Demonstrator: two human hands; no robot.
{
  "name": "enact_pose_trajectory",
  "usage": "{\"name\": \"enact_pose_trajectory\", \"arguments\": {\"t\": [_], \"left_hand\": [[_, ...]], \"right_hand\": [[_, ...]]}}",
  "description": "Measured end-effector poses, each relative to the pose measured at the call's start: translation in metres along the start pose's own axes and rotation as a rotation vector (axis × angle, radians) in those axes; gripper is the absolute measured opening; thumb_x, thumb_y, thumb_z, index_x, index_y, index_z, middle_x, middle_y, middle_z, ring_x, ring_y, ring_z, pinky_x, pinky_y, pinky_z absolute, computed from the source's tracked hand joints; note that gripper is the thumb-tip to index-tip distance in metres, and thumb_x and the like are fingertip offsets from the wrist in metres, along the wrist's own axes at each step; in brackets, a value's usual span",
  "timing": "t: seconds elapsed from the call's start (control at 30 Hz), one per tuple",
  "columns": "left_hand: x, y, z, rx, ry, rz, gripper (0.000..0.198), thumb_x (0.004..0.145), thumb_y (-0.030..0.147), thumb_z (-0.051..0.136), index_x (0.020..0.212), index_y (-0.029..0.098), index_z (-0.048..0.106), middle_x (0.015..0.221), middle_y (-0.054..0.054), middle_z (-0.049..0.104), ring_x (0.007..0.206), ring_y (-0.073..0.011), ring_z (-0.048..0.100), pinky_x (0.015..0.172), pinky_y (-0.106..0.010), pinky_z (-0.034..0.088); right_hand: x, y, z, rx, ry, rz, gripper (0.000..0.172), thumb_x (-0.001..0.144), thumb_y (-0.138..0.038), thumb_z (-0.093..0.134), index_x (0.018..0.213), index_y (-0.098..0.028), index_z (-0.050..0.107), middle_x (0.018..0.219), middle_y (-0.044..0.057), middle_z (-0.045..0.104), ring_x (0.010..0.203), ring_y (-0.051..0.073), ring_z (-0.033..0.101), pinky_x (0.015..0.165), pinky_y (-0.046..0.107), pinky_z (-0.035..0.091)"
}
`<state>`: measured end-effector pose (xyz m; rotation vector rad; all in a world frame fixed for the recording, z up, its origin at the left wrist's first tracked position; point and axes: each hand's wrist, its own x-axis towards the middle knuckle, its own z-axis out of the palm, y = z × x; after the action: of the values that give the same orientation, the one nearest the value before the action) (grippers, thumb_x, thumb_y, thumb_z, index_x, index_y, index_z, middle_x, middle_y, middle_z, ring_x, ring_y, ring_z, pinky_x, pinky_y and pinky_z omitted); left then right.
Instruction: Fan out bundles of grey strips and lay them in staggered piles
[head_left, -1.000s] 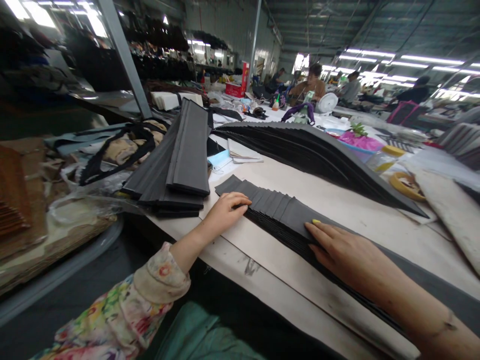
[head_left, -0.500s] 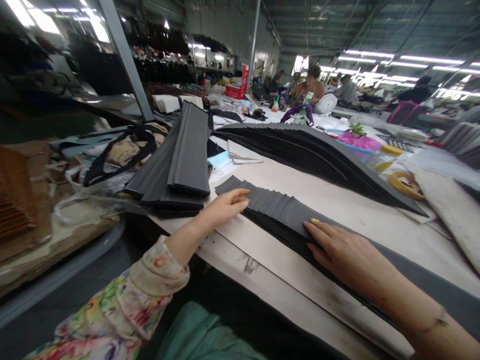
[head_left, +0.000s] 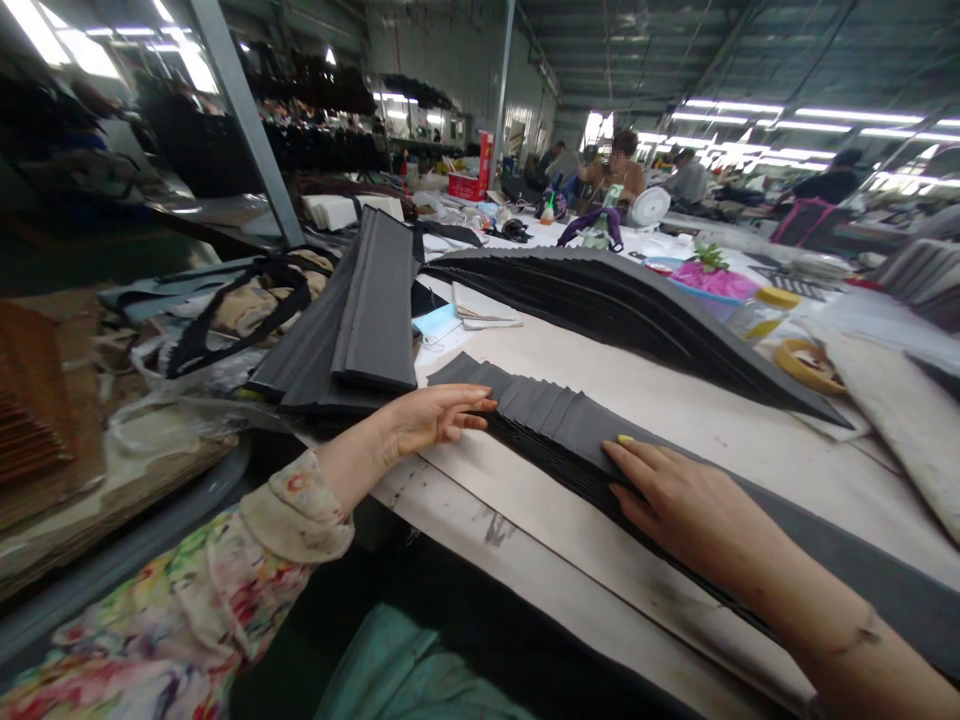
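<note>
A long stack of dark grey strips lies across the table, its upper layers fanned into steps at the far left end. My left hand is beside that end, fingers stretched out with the tips at the near edge; whether they touch it I cannot tell. My right hand rests on the stack further right, its fingers laid along the top and a lower digit against the near side. A second, bowed stack of dark strips lies beyond. To the left, more grey strips are piled crosswise.
A blue face mask and folded pale cloth lie between the piles. Toward the right are a yellow-lidded jar, a yellow tape roll and a basin with pink plastic. A metal post rises at left. Co-workers sit further back.
My left hand has drawn slightly back and down to the left from the stack's fanned end, its fingers straighter and more spread. My right hand stays in place on the stack.
</note>
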<state>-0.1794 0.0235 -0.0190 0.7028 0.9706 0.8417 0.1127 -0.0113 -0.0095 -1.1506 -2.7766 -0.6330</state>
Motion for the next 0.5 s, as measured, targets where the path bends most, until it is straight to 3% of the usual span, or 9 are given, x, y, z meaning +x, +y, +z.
{"name": "enact_pose_trajectory", "arguments": {"t": [0.17, 0.33, 0.43, 0.5], "left_hand": [[0.010, 0.004, 0.010, 0.123, -0.119, -0.060, 0.022, 0.070, 0.030, 0.068, 0.082, 0.013, 0.062, 0.088, -0.008, 0.062, 0.058, -0.0066, 0.053, 0.033, -0.010, 0.024], [0.016, 0.002, 0.027, 0.213, -0.263, -0.104, 0.035, 0.074, 0.041, 0.062, 0.090, 0.011, 0.063, 0.078, -0.006, 0.061, 0.054, -0.0045, 0.050, 0.035, -0.011, 0.025], [0.013, 0.000, 0.037, 0.206, -0.331, -0.046, 0.035, 0.079, 0.041, 0.056, 0.103, 0.016, 0.060, 0.088, -0.005, 0.061, 0.060, -0.0046, 0.052, 0.039, -0.011, 0.029], [0.009, -0.004, 0.040, 0.337, -0.320, 0.080, 0.037, 0.082, 0.038, 0.051, 0.113, 0.019, 0.054, 0.097, -0.006, 0.061, 0.070, -0.0081, 0.056, 0.047, -0.014, 0.037]], "right_hand": [[-0.001, 0.000, -0.001, 0.032, -0.036, 0.035, 0.037, 0.082, -0.025, 0.044, 0.113, -0.008, 0.055, 0.107, 0.015, 0.062, 0.092, 0.023, 0.061, 0.074, 0.033, 0.053], [-0.001, -0.004, 0.002, 0.025, -0.042, 0.112, 0.043, 0.085, -0.039, 0.043, 0.114, -0.010, 0.054, 0.109, 0.014, 0.061, 0.093, 0.023, 0.060, 0.074, 0.033, 0.052], [0.000, -0.010, 0.004, -0.019, -0.002, 0.178, 0.045, 0.085, -0.042, 0.043, 0.115, -0.010, 0.053, 0.105, 0.012, 0.063, 0.088, 0.022, 0.061, 0.069, 0.032, 0.052], [0.000, -0.014, 0.006, -0.063, 0.032, 0.203, 0.042, 0.085, -0.037, 0.043, 0.116, -0.010, 0.052, 0.104, 0.012, 0.063, 0.085, 0.021, 0.061, 0.066, 0.031, 0.052]]}}
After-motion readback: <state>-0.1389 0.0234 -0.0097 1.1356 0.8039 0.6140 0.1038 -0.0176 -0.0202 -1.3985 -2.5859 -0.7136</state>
